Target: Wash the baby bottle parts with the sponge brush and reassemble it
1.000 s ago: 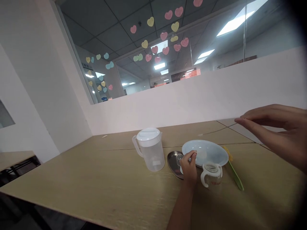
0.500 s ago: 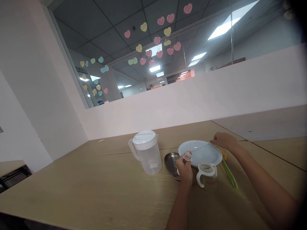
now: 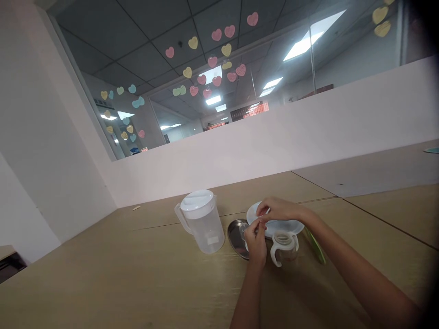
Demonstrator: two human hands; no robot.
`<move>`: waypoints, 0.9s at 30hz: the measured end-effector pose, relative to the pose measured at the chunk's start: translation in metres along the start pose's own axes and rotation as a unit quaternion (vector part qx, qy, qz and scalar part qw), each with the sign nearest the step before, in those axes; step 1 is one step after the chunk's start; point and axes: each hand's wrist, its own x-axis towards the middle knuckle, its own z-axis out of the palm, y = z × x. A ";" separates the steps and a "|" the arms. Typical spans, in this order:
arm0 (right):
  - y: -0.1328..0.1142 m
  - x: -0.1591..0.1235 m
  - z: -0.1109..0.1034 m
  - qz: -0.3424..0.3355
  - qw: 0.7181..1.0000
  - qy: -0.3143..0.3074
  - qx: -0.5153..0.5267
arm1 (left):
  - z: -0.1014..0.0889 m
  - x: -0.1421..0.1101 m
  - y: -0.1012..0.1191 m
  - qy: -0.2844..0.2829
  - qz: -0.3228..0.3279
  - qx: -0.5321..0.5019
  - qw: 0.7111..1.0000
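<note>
My left hand (image 3: 256, 244) is closed in a pinch over the near edge of the white oval plate (image 3: 290, 227). A small round whitish piece with rings was seen in it a moment earlier; the fingers now mostly cover it. My right hand (image 3: 278, 209) reaches over the plate, and its closed fingertips meet those of the left. What they pinch is hidden. Just right of my left hand stands a small clear cup with white handles (image 3: 285, 247), its top uncovered. Behind the left hand, a metal dish (image 3: 235, 238) holds a clear piece (image 3: 243, 230).
A translucent pitcher with a white lid (image 3: 205, 221) stands left of the dish, its handle toward the left. A green handle (image 3: 315, 246) lies right of the cup, partly behind my right forearm. The wall and window rise behind the table (image 3: 137, 274).
My right hand has come left from the plate's far right side, where a thin strand stretched between the hands, to meet my left hand. The view has shifted slightly right.
</note>
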 end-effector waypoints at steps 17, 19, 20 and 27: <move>0.030 0.007 0.008 0.138 0.973 0.035 -0.181 | -0.026 0.005 -0.013 0.067 0.011 0.343 0.937; 0.042 0.010 0.016 0.166 0.968 0.021 -0.187 | -0.030 0.007 -0.017 0.080 -0.006 0.350 0.933; 0.048 0.012 0.020 0.178 0.966 0.014 -0.188 | -0.031 0.007 -0.018 0.084 -0.011 0.351 0.933; 0.067 0.017 0.042 0.166 0.979 0.023 -0.118 | -0.033 0.008 -0.019 0.097 -0.008 0.353 0.930</move>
